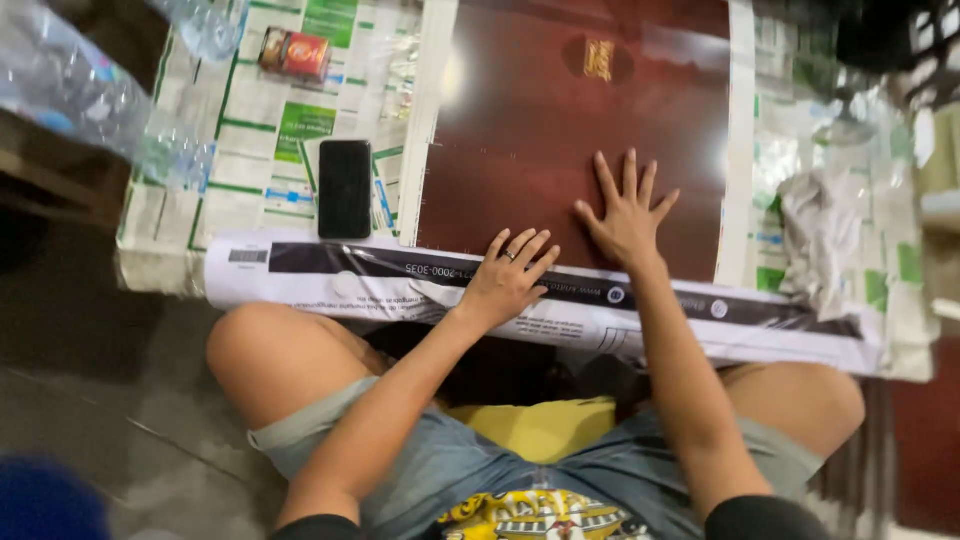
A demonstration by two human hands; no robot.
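A large glossy dark red sheet (560,120) with white side margins lies flat on a low surface covered with printed paper. Its near end curls into a white roll with a black printed band (400,285). My left hand (508,278) rests on that rolled edge, fingers spread, a ring on one finger. My right hand (626,212) presses flat on the dark red sheet, fingers splayed. Neither hand holds anything. My bare knees and denim shorts show below.
A black phone (345,188) lies left of the sheet. A small red tin (295,54) sits at the far left. Clear plastic bottles (80,90) lie at the upper left. A crumpled white cloth (822,235) lies to the right.
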